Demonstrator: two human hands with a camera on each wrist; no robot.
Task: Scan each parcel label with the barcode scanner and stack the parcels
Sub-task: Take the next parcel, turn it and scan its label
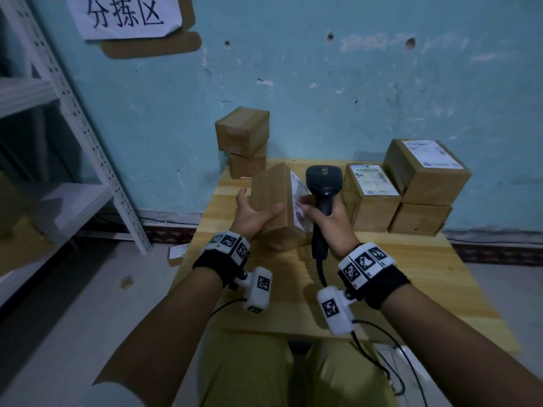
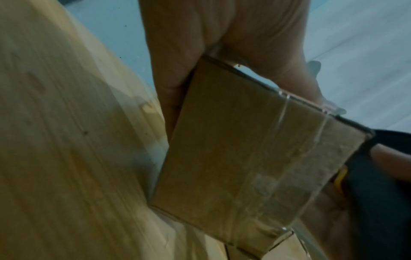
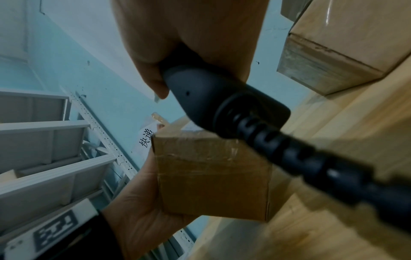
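Note:
My left hand grips a brown cardboard parcel and holds it tilted above the wooden table. Its white label faces right, toward the scanner. My right hand is wrapped round the handle of a black barcode scanner, whose head sits right beside the label. In the left wrist view the parcel shows a taped face under my palm. In the right wrist view the scanner handle and its cable cross above the parcel.
Two plain boxes are stacked at the table's back left. Three boxes stand at the back right, two with labels up. A grey metal shelf stands to the left. The blue wall is close behind.

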